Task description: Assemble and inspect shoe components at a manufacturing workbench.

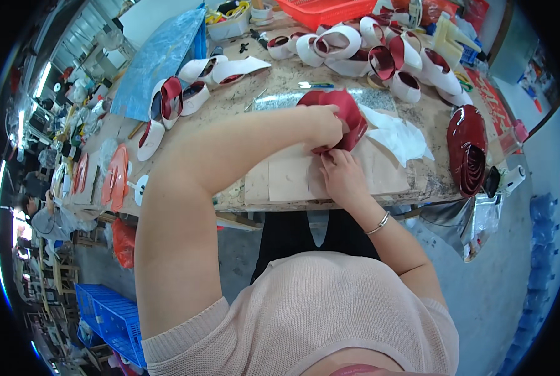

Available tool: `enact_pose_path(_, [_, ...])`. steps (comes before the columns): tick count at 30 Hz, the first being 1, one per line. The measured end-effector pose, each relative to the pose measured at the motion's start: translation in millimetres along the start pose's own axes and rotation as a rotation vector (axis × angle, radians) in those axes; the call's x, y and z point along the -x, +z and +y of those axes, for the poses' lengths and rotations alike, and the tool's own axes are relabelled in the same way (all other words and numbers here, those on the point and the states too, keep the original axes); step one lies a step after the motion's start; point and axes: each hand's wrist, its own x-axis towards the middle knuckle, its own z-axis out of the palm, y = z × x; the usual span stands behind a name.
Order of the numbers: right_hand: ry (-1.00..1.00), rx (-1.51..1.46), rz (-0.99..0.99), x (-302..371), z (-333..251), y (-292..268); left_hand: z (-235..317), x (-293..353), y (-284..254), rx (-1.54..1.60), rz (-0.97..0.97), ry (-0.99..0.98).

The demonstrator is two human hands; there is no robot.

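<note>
In the head view, holds one red piece (354, 113) with two bare hands, over one pale board (292, 178) near the close edge of the table (230, 99). Rests left hand (325, 128) on the left side of the piece, fingers mostly hidden; cannot tell how tightly curled. Pinches the lower edge of the piece with right hand (344, 174), just below the left. Wears one bracelet (378, 224) on the right wrist. Has white sheets (400, 138) just right of the piece, overlapping, too merged to count, and one grey slab (380, 99) behind it. Counts at least five white uppers (195, 99) at the far left; sees a larger heap (407, 88) at the far right, too tangled for an exact number. Finds one dark red stack (465, 135) at the right, one red basket (327, 9) at the far edge, one blue sheet (158, 69) at the far left, and two orange-red flat pieces (115, 178) at the left end. Crosses the table with left forearm (255, 141), blocking part of the tabletop from sight.
</note>
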Motion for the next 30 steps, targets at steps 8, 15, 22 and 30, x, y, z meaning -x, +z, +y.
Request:
enact_pose_path(8, [-0.021,0.025,-0.001,1,-2,2,12,36,36,0.757,0.136,-0.483])
enact_pose_path(15, [-0.045,0.047,-0.018,2,2,0,22,45,32,0.980,0.092,-0.639])
enact_pose_path(22, [-0.031,0.052,-0.085,1,1,-5,35,37,49,0.853,0.155,-0.622])
enact_pose_path(30, [-0.051,0.158,-0.092,-6,-15,1,49,22,64,0.694,0.259,-0.717])
